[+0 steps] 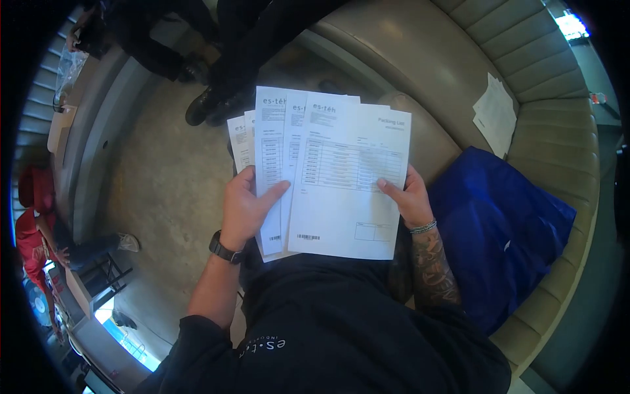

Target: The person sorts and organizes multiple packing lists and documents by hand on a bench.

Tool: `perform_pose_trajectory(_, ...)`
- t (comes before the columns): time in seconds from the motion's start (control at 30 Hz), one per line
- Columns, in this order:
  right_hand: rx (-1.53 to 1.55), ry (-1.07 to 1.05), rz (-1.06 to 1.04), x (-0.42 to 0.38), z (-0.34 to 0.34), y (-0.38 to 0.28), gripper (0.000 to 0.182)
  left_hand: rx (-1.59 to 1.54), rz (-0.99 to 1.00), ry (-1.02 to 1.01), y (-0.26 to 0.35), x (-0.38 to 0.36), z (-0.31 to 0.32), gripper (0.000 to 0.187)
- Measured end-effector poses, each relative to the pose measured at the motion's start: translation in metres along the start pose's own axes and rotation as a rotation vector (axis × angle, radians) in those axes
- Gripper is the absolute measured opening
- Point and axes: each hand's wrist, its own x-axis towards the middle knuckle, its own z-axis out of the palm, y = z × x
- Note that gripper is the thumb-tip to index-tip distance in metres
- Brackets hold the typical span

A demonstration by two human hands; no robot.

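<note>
Several white printed sheets are fanned out over my lap, held between my two hands. The front sheet, a packing list [348,217], shows a table, a barcode at lower left and a small box at lower right. My left hand [249,203] grips the left-hand sheets [270,223] at their edges, thumb across the front. At the right edge of the packing list, my right hand [407,197] pinches the paper with its thumb on top. Fingers of both hands are partly hidden behind the paper. Further sheets show only as strips at the left.
A blue bag [499,223] lies on the padded bench [551,144] to my right. Loose papers [495,118] rest farther up the bench. People in dark clothing [256,46] are ahead, and a person in red [29,243] is at the left. The floor [157,157] stretches between.
</note>
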Motion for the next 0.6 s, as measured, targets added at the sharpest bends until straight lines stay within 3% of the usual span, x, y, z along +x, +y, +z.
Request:
perform_pose_trajectory(0.23, 0.025, 0.100, 0.051, -0.004, -0.007, -0.007, 0.038, -0.127, -0.061, 0.122, 0.005, -0.001, -0.048, 0.027)
perform_pose_trajectory(0.5, 0.020, 0.097, 0.031, -0.005, -0.009, -0.013, 0.039, -0.112, 0.002, 0.197, 0.006, -0.001, -0.073, 0.027)
perform_pose_trajectory(0.57, 0.003, 0.101, 0.028, -0.004, -0.009, -0.014, 0.039, -0.061, 0.002, 0.281, 0.005, -0.001, -0.086, 0.029)
perform_pose_trajectory(0.6, 0.014, 0.081, 0.034, -0.004, -0.009, -0.015, 0.038, -0.095, 0.091, 0.363, 0.011, 0.000, -0.092, 0.029)
